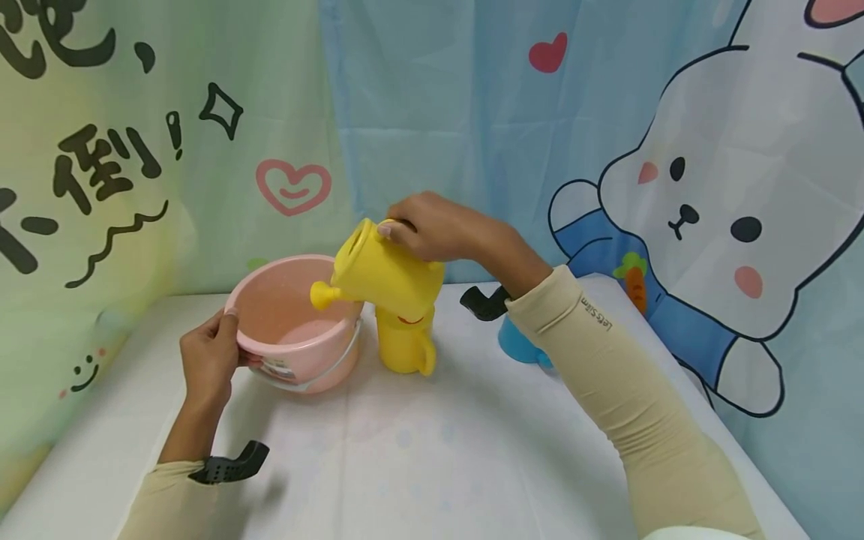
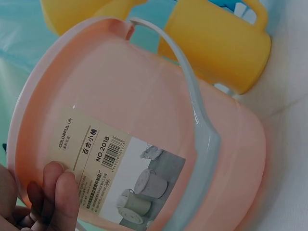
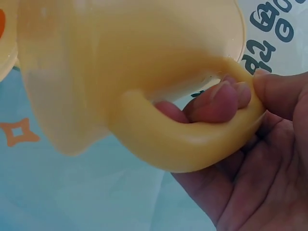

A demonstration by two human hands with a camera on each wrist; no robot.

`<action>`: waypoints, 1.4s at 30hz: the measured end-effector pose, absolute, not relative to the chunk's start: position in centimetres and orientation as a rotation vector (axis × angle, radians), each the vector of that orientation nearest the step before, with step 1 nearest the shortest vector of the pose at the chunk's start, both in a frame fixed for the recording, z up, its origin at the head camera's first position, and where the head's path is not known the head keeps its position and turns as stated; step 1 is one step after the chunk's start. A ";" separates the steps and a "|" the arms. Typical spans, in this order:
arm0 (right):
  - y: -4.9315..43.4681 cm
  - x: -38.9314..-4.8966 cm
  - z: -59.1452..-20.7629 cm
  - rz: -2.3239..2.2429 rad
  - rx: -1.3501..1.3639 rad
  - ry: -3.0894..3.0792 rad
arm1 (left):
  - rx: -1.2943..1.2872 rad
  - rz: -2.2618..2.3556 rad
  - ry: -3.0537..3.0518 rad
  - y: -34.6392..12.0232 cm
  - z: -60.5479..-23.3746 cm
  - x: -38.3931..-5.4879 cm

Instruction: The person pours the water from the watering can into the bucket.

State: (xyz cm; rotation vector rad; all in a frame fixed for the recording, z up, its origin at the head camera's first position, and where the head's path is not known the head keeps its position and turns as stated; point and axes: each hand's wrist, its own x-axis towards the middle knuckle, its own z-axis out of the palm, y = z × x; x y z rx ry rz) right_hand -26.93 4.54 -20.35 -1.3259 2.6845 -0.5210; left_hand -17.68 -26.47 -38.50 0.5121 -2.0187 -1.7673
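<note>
My right hand (image 1: pixel 432 225) grips a yellow watering can (image 1: pixel 391 270) by its handle (image 3: pixel 183 149), the fingers curled through the loop in the right wrist view. The can is tilted, its spout (image 1: pixel 325 295) pointing left over the rim of a pink bucket (image 1: pixel 297 347). With thumb and fingers my left hand (image 1: pixel 211 356) holds the bucket's left rim; its fingers lie beside a label (image 2: pixel 103 173). The bucket leans slightly, its grey bail (image 2: pixel 204 130) hanging down the side. A yellow cup (image 1: pixel 403 341) stands behind the can's lower end, right of the bucket. No water is visible leaving the spout.
A blue object (image 1: pixel 520 345), partly hidden by my right forearm, sits on the white-covered table (image 1: pixel 439 465). Behind the table hangs a printed curtain (image 1: pixel 418 97) with a rabbit drawing. Dark wrist mounts (image 1: pixel 232 465) stick out from both sleeves.
</note>
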 end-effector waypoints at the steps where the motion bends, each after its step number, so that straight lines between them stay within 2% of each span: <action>1: 4.6 -26.9 -20.4 -0.530 -1.328 2.683 | 0.516 -1.776 -2.011 -26.5 -38.5 -17.7; 22: 6.6 -26.9 -23.0 -0.739 -1.363 2.667 | 0.538 -1.800 -1.979 -26.5 -38.5 -17.7; 33: 8.1 -26.9 -25.3 -0.921 -1.255 2.712 | 0.536 -1.819 -1.977 -26.4 -38.5 -17.7; 42: 8.9 -27.0 -26.4 -0.988 -1.280 2.753 | 0.565 -1.790 -2.014 -26.3 -38.3 -17.7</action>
